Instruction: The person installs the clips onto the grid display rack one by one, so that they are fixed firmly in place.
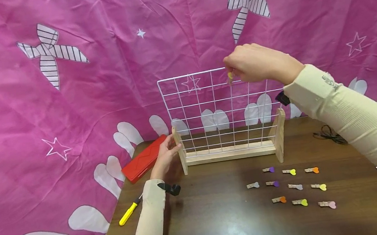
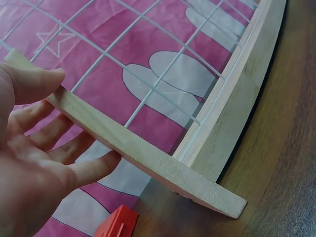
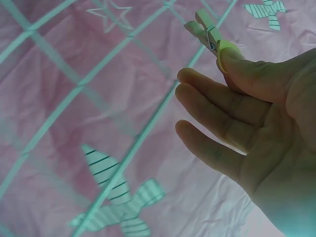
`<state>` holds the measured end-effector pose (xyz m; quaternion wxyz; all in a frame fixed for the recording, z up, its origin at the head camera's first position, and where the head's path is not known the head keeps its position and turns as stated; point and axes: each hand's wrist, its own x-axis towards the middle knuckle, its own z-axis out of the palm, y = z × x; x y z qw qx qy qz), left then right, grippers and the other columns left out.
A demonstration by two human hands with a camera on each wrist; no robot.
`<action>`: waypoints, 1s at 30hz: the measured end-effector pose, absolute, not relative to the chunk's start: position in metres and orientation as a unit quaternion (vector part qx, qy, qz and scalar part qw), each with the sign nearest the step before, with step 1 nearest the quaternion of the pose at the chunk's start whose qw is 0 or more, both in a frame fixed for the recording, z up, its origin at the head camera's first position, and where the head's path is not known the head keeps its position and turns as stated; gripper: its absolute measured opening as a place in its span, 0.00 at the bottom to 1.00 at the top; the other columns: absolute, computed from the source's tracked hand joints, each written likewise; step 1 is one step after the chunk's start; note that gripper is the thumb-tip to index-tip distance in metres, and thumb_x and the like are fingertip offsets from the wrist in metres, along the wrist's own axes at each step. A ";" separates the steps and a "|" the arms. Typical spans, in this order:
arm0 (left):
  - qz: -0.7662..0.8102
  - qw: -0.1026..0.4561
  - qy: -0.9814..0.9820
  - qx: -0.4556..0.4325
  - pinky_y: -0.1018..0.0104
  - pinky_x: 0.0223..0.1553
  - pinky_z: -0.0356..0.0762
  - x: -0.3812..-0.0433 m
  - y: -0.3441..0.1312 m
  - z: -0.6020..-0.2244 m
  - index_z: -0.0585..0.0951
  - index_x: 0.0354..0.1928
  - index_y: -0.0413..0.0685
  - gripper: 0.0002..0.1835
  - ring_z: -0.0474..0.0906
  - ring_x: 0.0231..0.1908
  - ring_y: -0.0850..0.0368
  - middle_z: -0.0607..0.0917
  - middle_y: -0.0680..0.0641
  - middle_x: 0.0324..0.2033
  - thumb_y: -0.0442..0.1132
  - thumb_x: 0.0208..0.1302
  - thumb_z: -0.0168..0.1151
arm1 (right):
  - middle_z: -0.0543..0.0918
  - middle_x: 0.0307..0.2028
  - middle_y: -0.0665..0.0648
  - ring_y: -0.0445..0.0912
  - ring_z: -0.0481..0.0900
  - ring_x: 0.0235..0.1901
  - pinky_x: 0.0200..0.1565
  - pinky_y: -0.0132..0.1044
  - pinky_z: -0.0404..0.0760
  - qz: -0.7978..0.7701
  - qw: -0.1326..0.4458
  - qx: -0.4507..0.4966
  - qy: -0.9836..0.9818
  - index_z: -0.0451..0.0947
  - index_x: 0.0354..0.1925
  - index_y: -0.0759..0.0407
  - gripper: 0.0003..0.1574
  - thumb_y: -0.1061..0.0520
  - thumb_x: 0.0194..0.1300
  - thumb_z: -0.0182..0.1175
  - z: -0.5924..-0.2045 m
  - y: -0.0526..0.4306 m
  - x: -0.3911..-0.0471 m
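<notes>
A white wire grid [image 1: 183,76] stands upright in a wooden stand [image 1: 229,154] at the back of the table. My left hand [image 1: 166,154] grips the stand's left side post [image 2: 128,140], thumb on one face and fingers behind. Up at the grid's top wire, my right hand [image 1: 251,63] pinches a small wooden clothespin with a yellow heart [image 3: 212,33]. In the right wrist view the clothespin's wooden end points away from the fingers and overlaps the wires; the other fingers reach toward the top wire. Several more heart clothespins [image 1: 294,187] lie on the table at front right.
Left of the stand lies a red case [image 1: 144,160]. A yellow-handled screwdriver [image 1: 128,214] is near the table's left edge, beside my left forearm. A black cable [image 1: 330,135] is coiled at the back right. Pink printed fabric [image 1: 113,64] hangs behind the table.
</notes>
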<state>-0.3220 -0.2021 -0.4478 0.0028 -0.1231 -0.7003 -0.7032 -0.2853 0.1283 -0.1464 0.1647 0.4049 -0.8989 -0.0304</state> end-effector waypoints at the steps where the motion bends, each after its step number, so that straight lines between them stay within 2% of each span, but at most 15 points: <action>1: -0.702 0.001 -0.702 -0.122 0.45 0.55 0.66 -0.321 -0.202 -0.446 0.65 0.63 0.40 0.28 0.66 0.58 0.39 0.70 0.36 0.58 0.24 0.60 0.55 | 0.80 0.25 0.54 0.53 0.77 0.26 0.26 0.49 0.74 -0.031 0.167 0.408 -0.897 0.76 0.27 0.59 0.07 0.67 0.56 0.52 -0.143 0.122 -0.287; 7: -0.708 -0.018 -0.692 -0.139 0.41 0.56 0.61 -0.311 -0.199 -0.431 0.62 0.64 0.35 0.28 0.60 0.60 0.33 0.66 0.31 0.60 0.21 0.61 0.51 | 0.80 0.26 0.56 0.54 0.75 0.25 0.25 0.47 0.72 -0.036 0.166 0.409 -0.897 0.76 0.27 0.60 0.05 0.65 0.56 0.53 -0.124 0.083 -0.300; 11: -0.697 -0.011 -0.703 -0.140 0.41 0.55 0.63 -0.309 -0.198 -0.429 0.62 0.63 0.34 0.27 0.60 0.60 0.32 0.67 0.31 0.60 0.22 0.61 0.51 | 0.78 0.24 0.56 0.53 0.73 0.24 0.24 0.47 0.71 -0.038 0.177 0.421 -0.889 0.75 0.25 0.59 0.05 0.64 0.55 0.55 -0.116 0.056 -0.309; 16: -0.698 -0.006 -0.704 -0.130 0.42 0.54 0.65 -0.317 -0.200 -0.440 0.66 0.62 0.39 0.26 0.64 0.58 0.36 0.70 0.34 0.58 0.23 0.61 0.53 | 0.74 0.22 0.57 0.54 0.72 0.24 0.25 0.50 0.72 -0.042 0.189 0.435 -0.879 0.73 0.19 0.59 0.07 0.63 0.52 0.54 -0.112 0.026 -0.316; 21: -0.690 0.001 -0.711 -0.132 0.42 0.54 0.65 -0.321 -0.200 -0.449 0.65 0.63 0.39 0.27 0.65 0.59 0.39 0.70 0.37 0.59 0.25 0.61 0.55 | 0.69 0.21 0.56 0.52 0.68 0.24 0.27 0.46 0.70 -0.052 0.174 0.435 -0.882 0.67 0.18 0.58 0.10 0.65 0.53 0.50 -0.109 0.000 -0.322; 26: -0.689 0.000 -0.713 -0.134 0.42 0.54 0.65 -0.322 -0.201 -0.451 0.61 0.65 0.38 0.29 0.65 0.59 0.40 0.69 0.37 0.60 0.26 0.61 0.55 | 0.68 0.22 0.54 0.50 0.67 0.26 0.32 0.46 0.72 -0.060 0.154 0.438 -0.884 0.66 0.19 0.58 0.08 0.66 0.52 0.51 -0.107 -0.022 -0.328; 30: -0.690 -0.004 -0.712 -0.130 0.44 0.54 0.66 -0.322 -0.202 -0.448 0.63 0.64 0.39 0.28 0.65 0.59 0.40 0.69 0.37 0.60 0.25 0.61 0.55 | 0.70 0.25 0.55 0.50 0.68 0.28 0.36 0.45 0.73 -0.065 0.135 0.435 -0.888 0.68 0.22 0.59 0.05 0.65 0.52 0.52 -0.108 -0.035 -0.332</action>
